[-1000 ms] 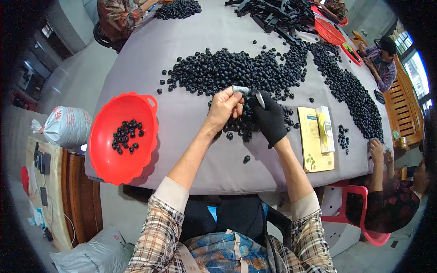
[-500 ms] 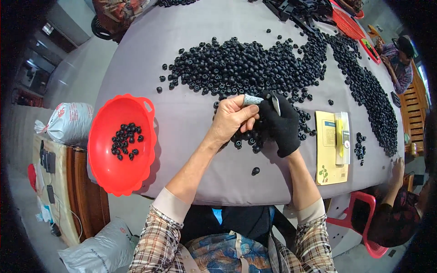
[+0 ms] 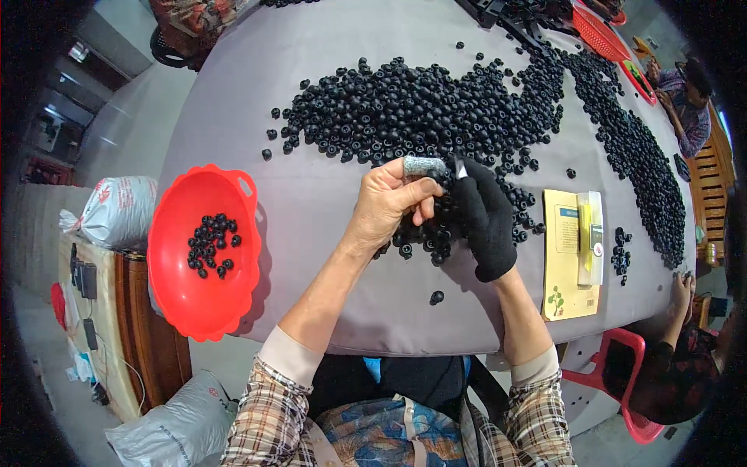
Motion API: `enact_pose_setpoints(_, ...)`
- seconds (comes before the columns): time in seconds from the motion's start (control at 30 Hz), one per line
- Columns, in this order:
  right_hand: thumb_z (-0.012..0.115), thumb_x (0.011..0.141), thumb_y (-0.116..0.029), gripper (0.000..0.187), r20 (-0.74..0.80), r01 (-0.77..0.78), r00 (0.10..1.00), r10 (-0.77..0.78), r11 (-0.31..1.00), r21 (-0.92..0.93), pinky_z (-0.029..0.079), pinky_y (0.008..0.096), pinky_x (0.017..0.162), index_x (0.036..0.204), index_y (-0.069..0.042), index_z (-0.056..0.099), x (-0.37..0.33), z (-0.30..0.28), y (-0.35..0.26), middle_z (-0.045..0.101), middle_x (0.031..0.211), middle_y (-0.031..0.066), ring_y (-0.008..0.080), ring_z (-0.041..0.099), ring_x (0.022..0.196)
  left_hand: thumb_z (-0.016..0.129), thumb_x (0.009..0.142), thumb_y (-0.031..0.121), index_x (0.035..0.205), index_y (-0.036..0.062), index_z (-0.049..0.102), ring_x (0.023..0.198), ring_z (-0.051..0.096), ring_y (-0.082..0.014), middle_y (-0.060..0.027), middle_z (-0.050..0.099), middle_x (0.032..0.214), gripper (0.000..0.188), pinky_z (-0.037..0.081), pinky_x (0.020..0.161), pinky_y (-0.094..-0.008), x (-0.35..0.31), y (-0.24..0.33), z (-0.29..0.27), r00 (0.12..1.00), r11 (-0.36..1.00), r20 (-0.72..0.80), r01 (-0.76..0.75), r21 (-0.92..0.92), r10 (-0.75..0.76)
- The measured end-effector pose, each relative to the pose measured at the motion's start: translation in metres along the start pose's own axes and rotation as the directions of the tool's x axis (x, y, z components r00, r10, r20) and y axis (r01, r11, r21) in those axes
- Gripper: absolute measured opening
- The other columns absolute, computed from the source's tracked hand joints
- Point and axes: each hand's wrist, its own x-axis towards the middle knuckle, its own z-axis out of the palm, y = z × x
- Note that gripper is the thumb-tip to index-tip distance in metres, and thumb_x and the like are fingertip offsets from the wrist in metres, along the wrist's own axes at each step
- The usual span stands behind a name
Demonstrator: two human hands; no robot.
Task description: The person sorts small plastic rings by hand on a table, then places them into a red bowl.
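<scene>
My left hand (image 3: 381, 201), bare except for a grey wrap (image 3: 425, 166) on the index finger, is pinched around a small black round piece, mostly hidden by thumb and finger. Close beside it, my right hand (image 3: 487, 222) in a black knit glove grips a small silvery blade (image 3: 461, 169), its tip near the left fingertips. Both hands are over the near edge of a wide heap of small black round pieces (image 3: 389, 109), many showing a hole. One loose piece (image 3: 436, 297) lies nearer to me. At the left, a red scalloped bowl (image 3: 206, 300) contains several such pieces.
A yellow booklet (image 3: 559, 257) with a clear case (image 3: 590, 268) on it lies to the right on the grey-covered table (image 3: 373, 319). Another long heap (image 3: 638, 163) runs along the right. People sit at the right; a red stool (image 3: 622, 373) stands there. White sacks (image 3: 120, 210) are at the left.
The blade has turned in my gloved right hand and shows less of its length. Both hands stay almost in place, drawn slightly apart. The view has shifted a little.
</scene>
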Motion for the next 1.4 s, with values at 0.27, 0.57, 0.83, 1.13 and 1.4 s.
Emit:
enact_pose_setpoints(0.27, 0.057, 0.084, -0.016, 0.023, 0.09, 0.156, 0.987, -0.136, 0.949, -0.275, 0.047, 0.0259, 0.068, 0.104, -0.004, 0.06, -0.001, 0.0, 0.004, 0.064, 0.087, 0.0082, 0.0133, 0.06, 0.077, 0.062, 0.082, 0.009, 0.089, 0.0013, 0.061, 0.051, 0.053, -0.0058, -0.0021, 0.059, 0.065, 0.011, 0.04, 0.041, -0.0163, 0.002, -0.005, -0.007, 1.0, 0.997, 0.007, -0.006, -0.082, 0.006)
enact_pose_setpoints(0.57, 0.058, 0.083, -0.019, 0.021, 0.188, 0.233, 0.966, -0.176, 0.908, -0.348, 0.049, 0.0283, 0.066, 0.102, -0.008, 0.062, -0.002, 0.0, 0.006, 0.065, 0.086, 0.0096, 0.0195, 0.064, 0.076, 0.06, 0.083, 0.009, 0.095, 0.0028, 0.062, 0.051, 0.052, -0.0052, -0.0009, 0.059, 0.066, 0.014, 0.039, 0.042, -0.0157, 0.002, -0.011, -0.013, 0.999, 0.988, 0.034, 0.041, -0.149, -0.036)
enact_pose_setpoints(0.83, 0.057, 0.084, -0.018, 0.023, 0.171, 0.187, 0.976, -0.136, 0.925, -0.332, 0.049, 0.0279, 0.066, 0.104, -0.008, 0.061, -0.002, 0.001, 0.007, 0.066, 0.088, 0.01, 0.0168, 0.064, 0.076, 0.059, 0.084, 0.008, 0.097, 0.0032, 0.062, 0.052, 0.051, -0.004, 0.0002, 0.058, 0.066, 0.015, 0.038, 0.043, -0.0152, 0.002, -0.011, -0.012, 0.999, 0.993, 0.03, 0.047, -0.112, -0.043)
enact_pose_setpoints(1.13, 0.056, 0.084, -0.019, 0.022, 0.155, 0.182, 0.979, -0.132, 0.909, -0.376, 0.049, 0.0287, 0.063, 0.103, -0.007, 0.061, 0.0, -0.002, 0.014, 0.065, 0.083, 0.0106, 0.0184, 0.065, 0.072, 0.058, 0.084, 0.007, 0.095, 0.0032, 0.062, 0.053, 0.05, -0.0034, 0.0007, 0.058, 0.066, 0.012, 0.037, 0.043, -0.015, 0.003, -0.01, -0.012, 0.999, 0.997, 0.036, 0.029, -0.066, -0.027)
enact_pose_setpoints(1.4, 0.057, 0.085, -0.021, 0.025, 0.172, 0.108, 0.983, -0.057, 0.946, -0.306, 0.048, 0.0268, 0.061, 0.104, -0.006, 0.06, -0.002, 0.0, 0.004, 0.066, 0.079, 0.0085, 0.0122, 0.062, 0.068, 0.056, 0.084, 0.006, 0.094, 0.0035, 0.062, 0.051, 0.048, -0.0022, 0.0019, 0.056, 0.063, 0.012, 0.035, 0.043, -0.0149, -0.001, -0.005, -0.01, 1.0, 0.998, -0.012, 0.028, 0.054, -0.027)
